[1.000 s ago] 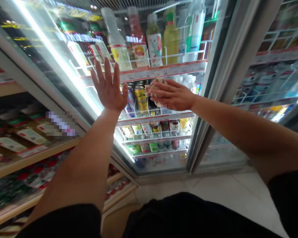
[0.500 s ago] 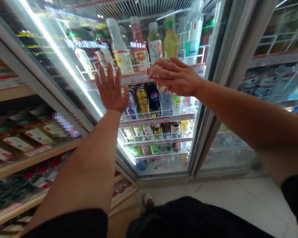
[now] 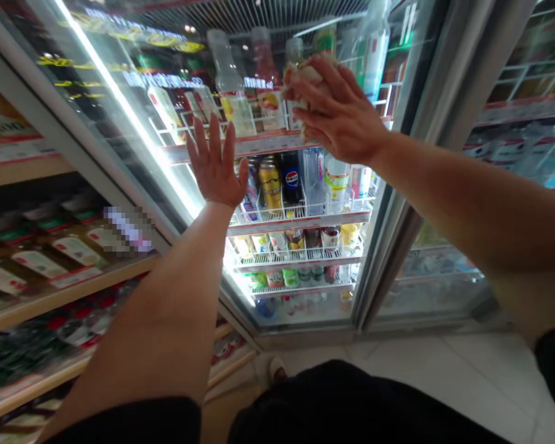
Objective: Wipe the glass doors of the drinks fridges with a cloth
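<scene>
My left hand [image 3: 217, 163] lies flat on the glass door [image 3: 176, 105] of a lit drinks fridge, fingers spread and pointing up. My right hand [image 3: 337, 114] presses a crumpled pale cloth [image 3: 305, 74] against the same glass, higher up and to the right, in front of the top bottle shelf. Behind the glass stand tall bottles [image 3: 229, 86] on the upper shelf and cans and bottles [image 3: 289, 179] on the shelf below.
A metal door frame [image 3: 398, 209] runs down the fridge's right side, with another glass door [image 3: 513, 123] beyond it. Wooden shelves [image 3: 50, 296] with packaged goods stand at the left. Pale floor tiles [image 3: 444, 382] lie below; a shoe tip [image 3: 277, 369] shows near the fridge base.
My right hand has slid the cloth up the glass, from the can shelf to the top bottle shelf. My left hand has stayed flat on the door.
</scene>
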### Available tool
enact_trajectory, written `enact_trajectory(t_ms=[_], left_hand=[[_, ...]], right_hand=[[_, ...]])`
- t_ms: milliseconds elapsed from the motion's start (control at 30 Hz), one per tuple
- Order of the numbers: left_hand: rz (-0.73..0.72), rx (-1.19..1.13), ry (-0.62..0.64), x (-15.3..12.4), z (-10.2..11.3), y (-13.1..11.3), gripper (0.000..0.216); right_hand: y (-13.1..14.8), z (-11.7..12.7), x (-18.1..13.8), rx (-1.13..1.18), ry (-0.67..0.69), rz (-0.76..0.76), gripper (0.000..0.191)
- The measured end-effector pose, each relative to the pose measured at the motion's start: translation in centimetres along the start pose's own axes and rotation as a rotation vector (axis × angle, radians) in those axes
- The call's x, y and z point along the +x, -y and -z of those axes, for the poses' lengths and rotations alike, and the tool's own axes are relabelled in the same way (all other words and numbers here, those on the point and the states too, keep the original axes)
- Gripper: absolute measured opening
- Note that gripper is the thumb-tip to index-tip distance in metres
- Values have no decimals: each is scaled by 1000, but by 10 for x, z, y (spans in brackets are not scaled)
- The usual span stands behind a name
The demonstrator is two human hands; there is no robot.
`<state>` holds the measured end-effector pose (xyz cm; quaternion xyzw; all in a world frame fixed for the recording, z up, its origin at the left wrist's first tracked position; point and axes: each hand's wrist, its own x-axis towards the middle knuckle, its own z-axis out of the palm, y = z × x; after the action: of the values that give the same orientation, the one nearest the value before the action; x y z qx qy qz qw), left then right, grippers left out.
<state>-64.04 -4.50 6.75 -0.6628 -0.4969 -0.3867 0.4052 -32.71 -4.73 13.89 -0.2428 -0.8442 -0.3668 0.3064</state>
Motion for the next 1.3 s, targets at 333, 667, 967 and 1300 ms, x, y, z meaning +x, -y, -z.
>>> enact_trajectory(t_ms=[333, 667, 967, 1300], left_hand=[[19, -55, 26, 1, 2, -1, 84], [38, -203, 39, -1, 14, -5, 89], [37, -283, 30, -1, 11, -3, 85], [15, -189, -3, -2, 10, -3, 78]], right_hand=[[-17, 1, 0, -50, -34, 110, 52], [-22, -3, 17, -5, -107, 51, 53], [-24, 2, 28, -62, -348, -214, 52], [7, -37, -3, 186, -73, 267, 56]])
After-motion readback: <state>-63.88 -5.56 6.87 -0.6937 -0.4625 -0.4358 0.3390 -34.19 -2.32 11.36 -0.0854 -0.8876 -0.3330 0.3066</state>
